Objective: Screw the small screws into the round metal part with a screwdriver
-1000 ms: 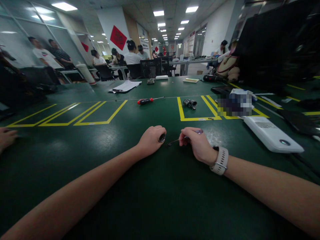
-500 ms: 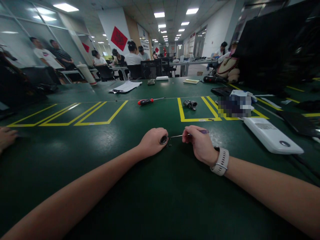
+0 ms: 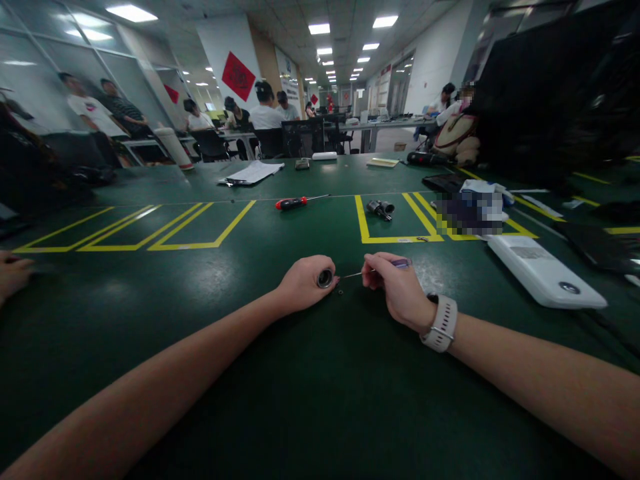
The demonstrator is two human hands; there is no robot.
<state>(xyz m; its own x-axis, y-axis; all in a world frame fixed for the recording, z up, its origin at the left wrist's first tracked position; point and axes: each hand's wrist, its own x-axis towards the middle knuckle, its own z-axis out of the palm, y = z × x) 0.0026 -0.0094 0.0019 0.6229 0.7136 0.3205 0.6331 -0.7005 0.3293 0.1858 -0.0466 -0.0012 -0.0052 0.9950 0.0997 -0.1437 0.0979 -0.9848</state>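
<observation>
My left hand (image 3: 304, 283) is wrapped round a dark metal cylindrical part (image 3: 325, 278), whose round hollow end faces me. In my right hand (image 3: 395, 283) is a thin screwdriver (image 3: 401, 263) with a purplish handle, held in a pinch. Its slim shaft points left, and the tip reaches the side of the part by my left fingers; whether it touches is too small to tell. A tiny dark ring-shaped piece (image 3: 341, 292) lies on the green table (image 3: 320, 387) just below the tip.
Beyond my hands lie a red and black screwdriver (image 3: 293, 203) and some metal fittings (image 3: 381, 210) inside yellow tape. A white power bank (image 3: 545, 272) rests at right. Papers on a clipboard (image 3: 253, 173) are farther back. Another person's hand (image 3: 14, 270) is at the left edge.
The metal part has turned slightly so its hollow end faces me more. My right hand and the screwdriver have shifted a little to the left.
</observation>
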